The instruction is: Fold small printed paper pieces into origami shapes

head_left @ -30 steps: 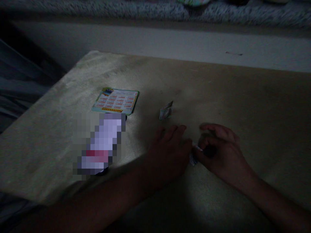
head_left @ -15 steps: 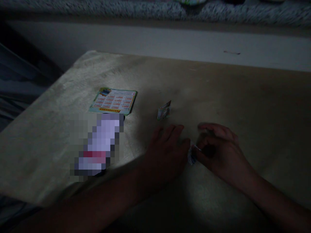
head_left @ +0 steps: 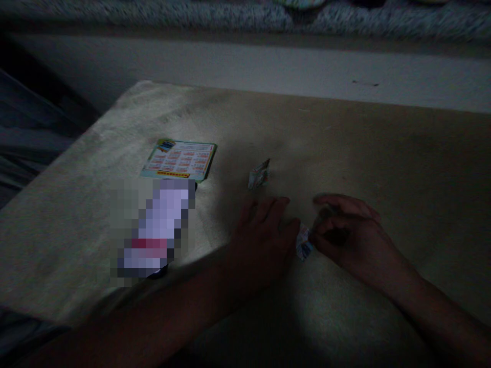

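Between my hands is a small folded piece of printed paper (head_left: 304, 245), whitish with blue and reddish marks. My right hand (head_left: 356, 237) is closed in a pinch at its right edge, thumb against forefinger, with the other fingers curled above. On the paper's left side, my left hand (head_left: 263, 237) lies palm down on the table with fingers stretched out. Its thumb reaches the paper's edge; dim light hides whether it presses on it. Just beyond the left fingertips stands another small folded printed paper (head_left: 260, 175).
To the left lies a printed card (head_left: 178, 158) with columns of text like a calendar. A lit, pixelated phone-like object (head_left: 157, 225) touches its near edge. The pale table (head_left: 115, 138) meets a wall (head_left: 249, 64) beneath a speckled stone ledge (head_left: 153, 18).
My right hand has shifted slightly to the right, its pinch now at the paper's edge. The paper shows more of its printed face. My left hand has stayed in place.
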A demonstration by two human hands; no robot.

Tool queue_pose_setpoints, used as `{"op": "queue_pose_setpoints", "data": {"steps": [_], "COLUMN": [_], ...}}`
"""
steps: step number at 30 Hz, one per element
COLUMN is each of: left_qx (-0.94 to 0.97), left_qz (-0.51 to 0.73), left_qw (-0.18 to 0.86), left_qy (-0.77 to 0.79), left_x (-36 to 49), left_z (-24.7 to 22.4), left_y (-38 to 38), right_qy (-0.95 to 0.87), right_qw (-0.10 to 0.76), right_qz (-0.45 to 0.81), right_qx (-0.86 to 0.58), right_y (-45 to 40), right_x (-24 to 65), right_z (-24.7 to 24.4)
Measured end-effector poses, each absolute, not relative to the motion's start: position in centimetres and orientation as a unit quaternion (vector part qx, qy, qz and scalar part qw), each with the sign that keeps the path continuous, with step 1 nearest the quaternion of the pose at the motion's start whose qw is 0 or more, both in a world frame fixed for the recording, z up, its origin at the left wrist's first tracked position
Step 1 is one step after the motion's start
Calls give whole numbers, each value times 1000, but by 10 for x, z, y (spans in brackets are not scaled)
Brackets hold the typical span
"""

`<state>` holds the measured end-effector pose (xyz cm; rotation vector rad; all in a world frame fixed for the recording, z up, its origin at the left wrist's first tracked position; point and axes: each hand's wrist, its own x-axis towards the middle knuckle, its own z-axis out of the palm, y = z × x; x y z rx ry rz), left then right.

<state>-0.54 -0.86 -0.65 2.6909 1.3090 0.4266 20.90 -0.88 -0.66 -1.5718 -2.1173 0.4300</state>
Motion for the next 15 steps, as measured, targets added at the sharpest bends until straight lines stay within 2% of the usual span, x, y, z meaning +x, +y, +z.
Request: {"op": "queue_pose_setpoints", "data": {"steps": [9, 15], "left_qx": [887, 869], "left_qz": [142, 159], "left_qw": [73, 124], "left_qy": [433, 452], "left_x": [-7, -7], "left_z": [-6, -6], "left_y": [-9, -6], "right_qy": [-784, -778], "right_qw": [235, 282], "right_qz": [166, 192], "right_qx": [-550, -528], "right_y": [-5, -4], "right_x": [218, 223], "right_z": [-11, -14]}}
